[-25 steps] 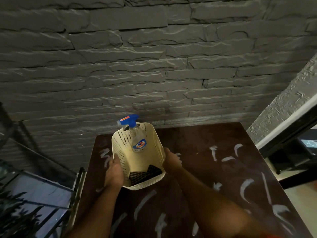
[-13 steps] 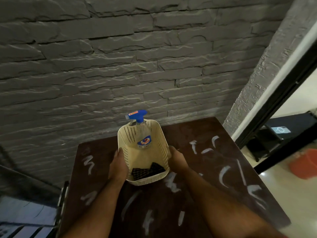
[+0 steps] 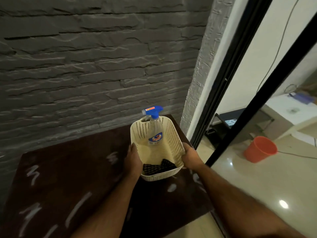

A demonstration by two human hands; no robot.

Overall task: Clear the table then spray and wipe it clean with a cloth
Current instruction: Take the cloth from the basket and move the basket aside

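Note:
A cream perforated basket [image 3: 173, 134] is lifted above the right side of the dark brown table [image 3: 68, 169]. My left hand [image 3: 133, 160] grips its left wall and my right hand [image 3: 190, 158] grips its right wall. Inside the basket a clear spray bottle [image 3: 154, 133] with a blue trigger head leans against the far end. A dark checked cloth [image 3: 159, 168] lies at the near end. White chalk-like smears [image 3: 78, 208] cover the tabletop.
A grey stone-brick wall [image 3: 103, 66] stands behind the table. To the right a black door frame [image 3: 228, 86] opens onto a glossy tiled floor with an orange bucket [image 3: 259, 149] and a low black stand [image 3: 226, 126].
The basket has moved to the right, from the table's back middle towards its right edge, still gripped by both hands. The view has turned right, showing the doorway and bucket.

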